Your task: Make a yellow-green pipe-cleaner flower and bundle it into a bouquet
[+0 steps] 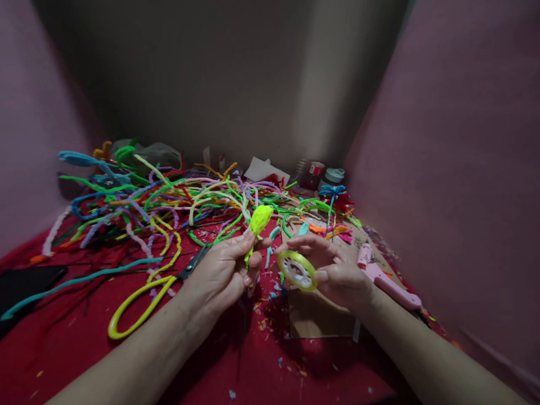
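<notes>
Between the thumb and fingers of my left hand (232,264) is a yellow pipe-cleaner bud (261,219), its rounded head up and its stem running down through the grip. My right hand (337,270) is closed on a roll of yellow tape (297,270), held by its rim with the white core facing me. The two hands are close together but apart, above the red cloth. Yellow-handled scissors (141,308) lie beside my left forearm, their blades partly behind my left hand.
Many coloured pipe cleaners (164,197) are heaped across the back and left. A pink glue gun (390,284) lies at right near a piece of cardboard (321,315). A blue-lidded jar (334,175) stands behind. Small fibre scraps dot the red cloth (253,371).
</notes>
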A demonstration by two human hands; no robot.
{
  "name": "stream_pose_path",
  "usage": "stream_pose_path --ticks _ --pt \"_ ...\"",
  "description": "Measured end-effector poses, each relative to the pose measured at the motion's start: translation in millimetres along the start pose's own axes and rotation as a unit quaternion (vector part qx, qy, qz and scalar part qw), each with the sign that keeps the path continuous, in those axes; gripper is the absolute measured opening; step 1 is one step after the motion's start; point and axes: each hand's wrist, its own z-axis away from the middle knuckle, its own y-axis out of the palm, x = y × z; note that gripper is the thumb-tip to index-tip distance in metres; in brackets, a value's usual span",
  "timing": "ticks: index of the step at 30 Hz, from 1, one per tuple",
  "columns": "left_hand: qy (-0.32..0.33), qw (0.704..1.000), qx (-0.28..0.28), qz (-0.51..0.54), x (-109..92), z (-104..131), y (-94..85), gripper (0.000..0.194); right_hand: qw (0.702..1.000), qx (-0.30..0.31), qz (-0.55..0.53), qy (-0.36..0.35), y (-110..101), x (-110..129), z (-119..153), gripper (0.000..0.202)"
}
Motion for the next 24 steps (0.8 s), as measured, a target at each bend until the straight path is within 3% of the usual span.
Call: stream_pose_path --ticks 12,24 --pt "-0.002 1.000 -0.005 -0.022 8 7 12.5 0.014 0.998 0.016 0.052 -0.043 2 -6 6 0.025" --pt "0.002 1.000 0.020 -0.024 12 4 8.0 0.015 0.995 0.020 0.059 -0.076 8 -6 7 0.012"
